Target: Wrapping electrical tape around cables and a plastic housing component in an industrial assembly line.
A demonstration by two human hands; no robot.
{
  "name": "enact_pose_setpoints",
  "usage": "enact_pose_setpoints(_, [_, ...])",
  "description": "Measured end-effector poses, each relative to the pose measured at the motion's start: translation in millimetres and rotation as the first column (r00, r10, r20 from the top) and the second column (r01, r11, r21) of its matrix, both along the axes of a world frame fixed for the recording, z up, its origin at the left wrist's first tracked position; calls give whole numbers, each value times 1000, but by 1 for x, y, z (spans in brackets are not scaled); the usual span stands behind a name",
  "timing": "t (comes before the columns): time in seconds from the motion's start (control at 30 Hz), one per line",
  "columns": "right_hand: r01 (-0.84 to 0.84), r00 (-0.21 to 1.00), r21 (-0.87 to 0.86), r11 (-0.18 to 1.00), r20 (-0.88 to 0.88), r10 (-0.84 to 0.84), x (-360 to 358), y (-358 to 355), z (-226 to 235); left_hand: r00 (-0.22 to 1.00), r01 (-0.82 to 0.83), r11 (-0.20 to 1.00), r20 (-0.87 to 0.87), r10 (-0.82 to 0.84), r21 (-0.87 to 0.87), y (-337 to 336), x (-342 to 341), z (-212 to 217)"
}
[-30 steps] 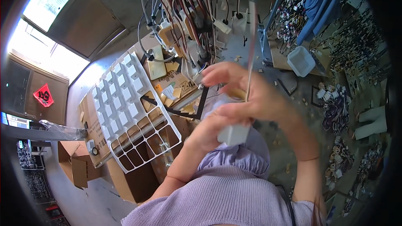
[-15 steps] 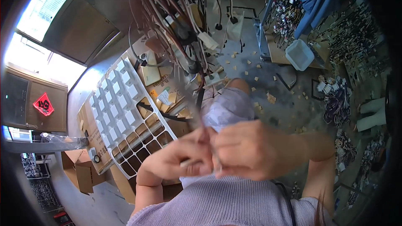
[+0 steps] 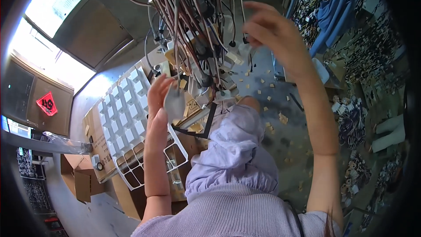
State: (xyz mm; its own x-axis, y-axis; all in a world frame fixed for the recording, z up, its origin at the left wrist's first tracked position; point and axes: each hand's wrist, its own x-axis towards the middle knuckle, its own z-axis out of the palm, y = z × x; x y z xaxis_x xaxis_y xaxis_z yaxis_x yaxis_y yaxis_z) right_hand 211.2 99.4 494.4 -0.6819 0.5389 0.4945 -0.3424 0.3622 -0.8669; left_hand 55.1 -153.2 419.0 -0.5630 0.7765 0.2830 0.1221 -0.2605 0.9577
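A thick bundle of brown, grey and white cables (image 3: pixel 186 22) hangs in front of me at the top middle. My left hand (image 3: pixel 158 94) is just left of it, thumb and fingers apart. Beside those fingers a pale, flat white piece (image 3: pixel 175 104) hangs below a grey cable, blurred; no grip on it shows. To the right of the bundle my right hand (image 3: pixel 272 33) is raised, fingers loosely bent and apart, holding nothing visible. Near it hangs a thin cable with a black end (image 3: pixel 232 43). A white connector (image 3: pixel 235 57) dangles lower down.
At the left, a white grid tray (image 3: pixel 180 150) with rows of white blocks (image 3: pixel 124 110) lies on cardboard. An open carton (image 3: pixel 83 184) stands below it. Cardboard scraps (image 3: pixel 283 118) litter the floor. Wire bundles (image 3: pixel 352 120), a blue cloth (image 3: pixel 335 15) and a white basin (image 3: pixel 321 73) are at the right.
Both hands were together before my chest, working at something blurred. They have moved up and apart, the left toward the cables, the right higher to the right. A pale piece now hangs by the left hand.
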Motion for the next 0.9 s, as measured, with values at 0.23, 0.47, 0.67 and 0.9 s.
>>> enact_pose_setpoints(0.23, [130,954,461,878,184,-237,-13,22,16,689,-491,848,-507,517,198,4,26,-19])
enact_pose_setpoints(0.47, [65,914,-1,998,402,-59,57,-7,-44,963,-101,967,-221,154,233,13,74,-29])
enact_pose_setpoints(0.67, [-119,953,-253,960,242,181,78,-49,-50,903,384,917,-163,-398,-112,39,95,-49])
enact_pose_setpoints(0.9, [234,972,-238,943,70,-223,94,-66,-45,878,328,919,430,-210,-221,17,115,-51])
